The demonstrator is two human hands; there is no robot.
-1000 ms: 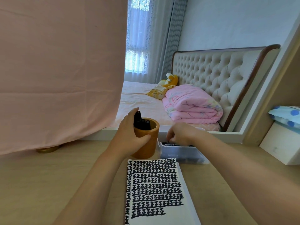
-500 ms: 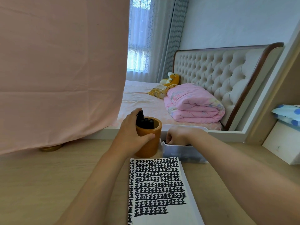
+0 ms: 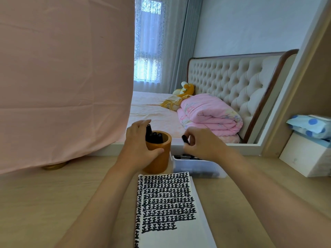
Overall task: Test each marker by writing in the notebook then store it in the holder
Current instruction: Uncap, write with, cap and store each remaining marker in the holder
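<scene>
Pink cloth point(image 3: 62, 77) hangs far left of both grips, a gold base point(image 3: 53, 165) under its hem on the worktop point(image 3: 44, 203).

Left grip point(image 3: 138, 145) wraps the holder point(image 3: 158, 161): thumb across its front wall, fingers curled behind the rim. The holder is a round tan-orange cup, upright on the worktop. Black markers point(image 3: 155, 136) stand in it, caps up, bunched on the side nearest the left grip's fingers, one taller than the rest.

Right grip point(image 3: 202, 145) is just right of the holder and apart from it, raised, fingers curled, pinching one black marker point(image 3: 185, 139). Only the marker's dark end shows, poking out left of the fingers toward the holder; the rest is hidden in the grip. Cannot tell if it is capped.

Clear box point(image 3: 197, 167) sits straight below the right grip, touching or nearly touching the holder's right side, with more dark markers inside.

Notebook point(image 3: 166, 199) lies on the near side of both grips, between the forearms, its page filled with rows of thick black marks, bottom row part done.

Right of the right grip, well apart: a pink quilt point(image 3: 209, 115) on the bed, and a white box point(image 3: 304, 158) with a blue-dotted pack point(image 3: 309, 124) on top.
</scene>
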